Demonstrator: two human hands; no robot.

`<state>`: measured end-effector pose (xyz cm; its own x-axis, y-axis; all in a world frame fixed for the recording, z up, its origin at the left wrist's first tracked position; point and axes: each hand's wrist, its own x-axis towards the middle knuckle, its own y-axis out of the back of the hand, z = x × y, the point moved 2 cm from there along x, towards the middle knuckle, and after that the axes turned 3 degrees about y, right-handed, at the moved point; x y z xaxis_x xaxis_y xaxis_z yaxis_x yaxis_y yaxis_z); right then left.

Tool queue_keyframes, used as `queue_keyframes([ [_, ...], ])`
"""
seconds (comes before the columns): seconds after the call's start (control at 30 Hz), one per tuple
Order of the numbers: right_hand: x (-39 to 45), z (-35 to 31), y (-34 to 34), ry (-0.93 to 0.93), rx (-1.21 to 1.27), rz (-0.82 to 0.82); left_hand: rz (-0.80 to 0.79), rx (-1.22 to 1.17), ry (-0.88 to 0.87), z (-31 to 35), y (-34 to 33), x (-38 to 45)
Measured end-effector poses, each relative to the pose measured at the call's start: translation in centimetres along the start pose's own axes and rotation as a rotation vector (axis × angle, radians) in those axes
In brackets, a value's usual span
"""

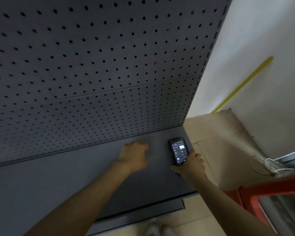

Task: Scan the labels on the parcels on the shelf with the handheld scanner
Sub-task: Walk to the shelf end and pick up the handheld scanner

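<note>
My right hand (191,165) grips the black handheld scanner (178,150) by its lower end, its lit screen facing up, over the right end of the dark grey shelf (58,184). My left hand (134,155) reaches out over the shelf near its back edge, fingers loosely curled and blurred, holding nothing. No parcel shows on this shelf.
A dark grey perforated back panel (100,57) rises behind the shelf. To the right is a white wall with a yellow strip (242,85), beige floor (216,142), and a red frame with a tray (271,196) at the lower right. Pale shoes (158,229) show below the shelf edge.
</note>
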<state>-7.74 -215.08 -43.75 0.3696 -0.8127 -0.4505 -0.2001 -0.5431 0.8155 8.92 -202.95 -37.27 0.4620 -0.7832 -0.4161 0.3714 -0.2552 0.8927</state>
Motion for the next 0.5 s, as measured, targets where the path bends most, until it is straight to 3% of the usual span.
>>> queue_keyframes([
  [0.37,3.3,0.9,-0.6,-0.016,-0.027,-0.166,0.009,-0.066,0.149,0.5,-1.1,-0.5],
  [0.5,2.4,0.2,-0.1,0.010,0.174,-0.242,0.033,-0.085,0.202,0.6,-1.1,-2.2],
])
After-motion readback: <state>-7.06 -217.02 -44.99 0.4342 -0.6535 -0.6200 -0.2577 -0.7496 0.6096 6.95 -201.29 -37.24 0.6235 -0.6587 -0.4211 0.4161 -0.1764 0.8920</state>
